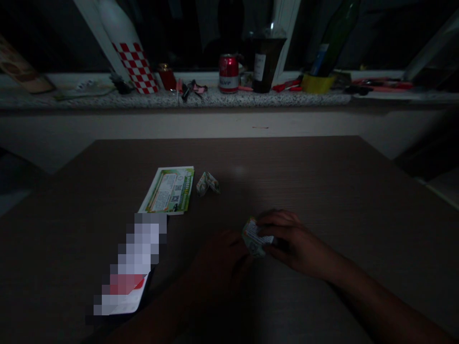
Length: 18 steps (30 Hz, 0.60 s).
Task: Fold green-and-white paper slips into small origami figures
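Note:
The scene is very dim. My right hand [290, 241] pinches a small folded piece of printed paper [254, 237] just above the brown table [322, 181]. My left hand [222, 260] meets the same paper from the left, its fingers curled against the paper's edge. A second small folded paper piece [208, 183] lies farther back on the table. Beside that piece, to the left, rests a stack of green and white printed leaflets [169, 190].
A blurred-out flat object with red and white [129, 267] lies at the near left of the table. Behind the table runs a stone windowsill [107, 99] with a red can [228, 72], a dark cup [266, 64], a green bottle [335, 36], a checkered container [134, 59] and small tools.

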### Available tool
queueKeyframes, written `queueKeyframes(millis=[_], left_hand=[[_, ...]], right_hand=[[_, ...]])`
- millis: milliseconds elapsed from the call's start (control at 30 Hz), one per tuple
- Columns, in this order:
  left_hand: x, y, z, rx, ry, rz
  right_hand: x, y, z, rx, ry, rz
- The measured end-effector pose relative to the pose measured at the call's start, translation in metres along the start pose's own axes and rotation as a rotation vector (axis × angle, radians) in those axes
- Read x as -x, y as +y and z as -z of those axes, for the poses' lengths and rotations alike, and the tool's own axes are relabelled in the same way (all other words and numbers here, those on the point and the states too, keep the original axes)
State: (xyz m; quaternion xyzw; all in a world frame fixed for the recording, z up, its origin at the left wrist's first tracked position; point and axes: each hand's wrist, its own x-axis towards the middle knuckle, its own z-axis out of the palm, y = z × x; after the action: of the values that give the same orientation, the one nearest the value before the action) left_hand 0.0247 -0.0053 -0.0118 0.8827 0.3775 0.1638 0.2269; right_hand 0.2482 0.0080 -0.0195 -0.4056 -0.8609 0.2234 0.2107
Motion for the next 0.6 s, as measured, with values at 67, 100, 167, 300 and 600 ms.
queueKeyframes(millis=[67, 100, 167, 300, 600], left_hand=[[-0.0001, 0.0010, 0.0014, 0.000, -0.020, -0.023], [-0.0002, 0.0013, 0.0019, 0.001, -0.026, -0.035], [-0.0001, 0.0016, 0.0023, -0.005, -0.026, -0.051], [0.0006, 0.0008, 0.0014, -0.025, -0.021, -0.068], [0.0010, 0.0007, 0.0018, -0.009, -0.051, -0.035]], right_hand=[[0.0002, -0.0004, 0.0008, -0.002, -0.010, -0.005], [0.0003, -0.0002, 0.0011, -0.004, -0.010, -0.004], [0.0005, 0.0007, 0.0014, -0.010, -0.012, -0.001], [0.0002, 0.0023, 0.0011, -0.023, -0.007, 0.001], [-0.0004, 0.0020, 0.0020, -0.029, -0.025, -0.008]])
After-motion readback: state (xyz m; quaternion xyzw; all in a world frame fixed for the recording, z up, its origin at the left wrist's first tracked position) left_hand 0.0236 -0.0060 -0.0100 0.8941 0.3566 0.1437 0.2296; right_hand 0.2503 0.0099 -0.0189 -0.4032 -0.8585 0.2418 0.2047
